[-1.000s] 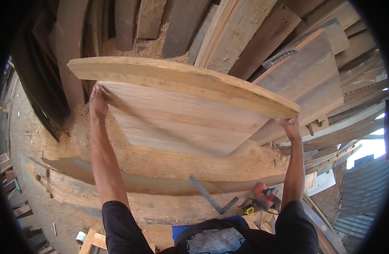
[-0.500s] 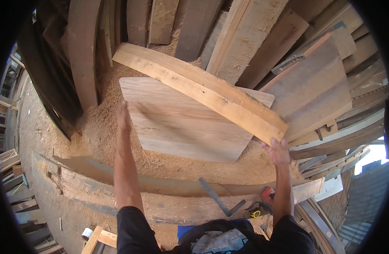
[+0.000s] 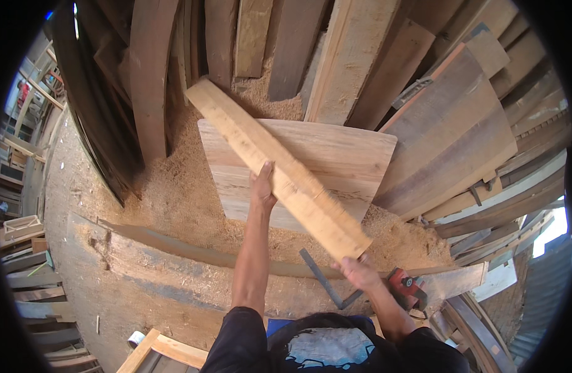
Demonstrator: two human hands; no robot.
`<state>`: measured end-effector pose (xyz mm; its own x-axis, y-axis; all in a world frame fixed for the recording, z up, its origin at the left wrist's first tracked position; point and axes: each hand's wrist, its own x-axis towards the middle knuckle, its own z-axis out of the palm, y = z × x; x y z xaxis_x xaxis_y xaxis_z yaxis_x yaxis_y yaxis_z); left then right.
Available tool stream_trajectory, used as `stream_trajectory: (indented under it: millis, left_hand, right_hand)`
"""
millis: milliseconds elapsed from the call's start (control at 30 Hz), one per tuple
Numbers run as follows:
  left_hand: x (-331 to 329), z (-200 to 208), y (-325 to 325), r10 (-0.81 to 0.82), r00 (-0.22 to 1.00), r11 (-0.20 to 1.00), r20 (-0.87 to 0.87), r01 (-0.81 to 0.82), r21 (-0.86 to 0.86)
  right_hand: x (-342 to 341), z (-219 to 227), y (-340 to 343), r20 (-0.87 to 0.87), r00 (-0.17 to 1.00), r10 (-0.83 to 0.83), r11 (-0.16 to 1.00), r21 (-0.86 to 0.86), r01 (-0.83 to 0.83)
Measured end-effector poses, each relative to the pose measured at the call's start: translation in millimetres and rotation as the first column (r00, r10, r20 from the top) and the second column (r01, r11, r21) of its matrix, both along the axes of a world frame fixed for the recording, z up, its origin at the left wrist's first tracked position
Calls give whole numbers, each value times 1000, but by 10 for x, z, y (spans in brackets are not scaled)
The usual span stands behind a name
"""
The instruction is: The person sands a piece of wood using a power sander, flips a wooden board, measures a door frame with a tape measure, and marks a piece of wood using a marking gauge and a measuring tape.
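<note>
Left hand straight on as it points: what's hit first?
The plank, which the left hand is touching. Beyond it, probably the pale wooden panel, though depth is unclear.

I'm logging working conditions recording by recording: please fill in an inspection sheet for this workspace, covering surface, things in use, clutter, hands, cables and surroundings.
Surface: loose sawdust over the ground; dusty wooden beam nearer the person.
Things in use: plank, slanting across a pale wooden panel; whether they touch is unclear.
Clutter: metal square and red tool by the beam.
Hands: left hand grips the plank's side; right hand holds its near end.
Cables: nothing seen.
Surroundings: many boards beyond the panel; corrugated sheeting far right.
</note>
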<state>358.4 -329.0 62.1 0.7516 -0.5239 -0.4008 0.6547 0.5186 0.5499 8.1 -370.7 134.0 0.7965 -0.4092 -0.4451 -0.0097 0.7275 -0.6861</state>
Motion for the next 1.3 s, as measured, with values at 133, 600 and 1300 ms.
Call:
stream_trajectory:
  millis: [133, 600, 1300]
  left_hand:
    - [-182, 111, 857, -31, 995, 970, 90, 9, 242]
    - [-1194, 437, 3784, -218, 930, 528, 296, -143, 837]
    - [-2135, 52, 4314, -486, 853, -206, -188, 98, 974]
  right_hand:
    - [-295, 178, 157, -565, 383, 731, 423, -66, -904]
    - [-1898, -430, 567, -992, -117, -51, 110, 111, -988]
    - [-2815, -1286, 104, -988, 47, -150, 270, -86, -959]
